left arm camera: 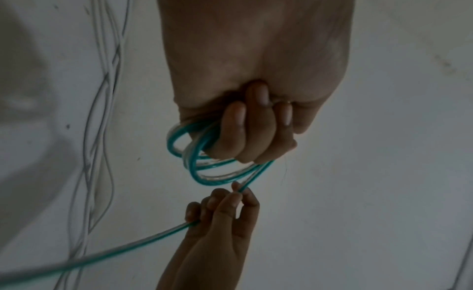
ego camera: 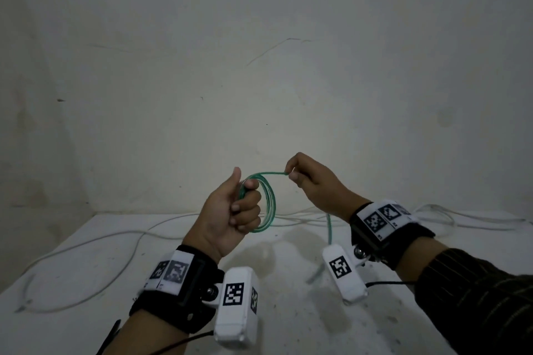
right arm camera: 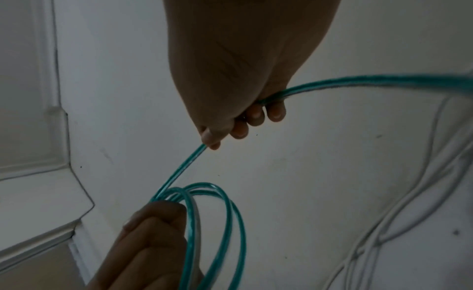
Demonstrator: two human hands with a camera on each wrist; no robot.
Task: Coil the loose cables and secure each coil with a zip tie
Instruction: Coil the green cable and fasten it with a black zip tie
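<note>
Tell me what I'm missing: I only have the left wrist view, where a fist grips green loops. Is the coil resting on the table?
Observer: No. In the head view the left hand holds the green coil up in the air, above the white table.
Operator: Where does the free green length go after the other hand?
Observer: Below the right hand, the green tail hangs down toward the table and passes behind the wrist camera.
Operator: Any other cables beyond the few I see?
Observer: Yes. White cables lie loose across the table, sweeping far to the left.
Operator: Any zip tie?
Observer: None shows in any view.
</note>
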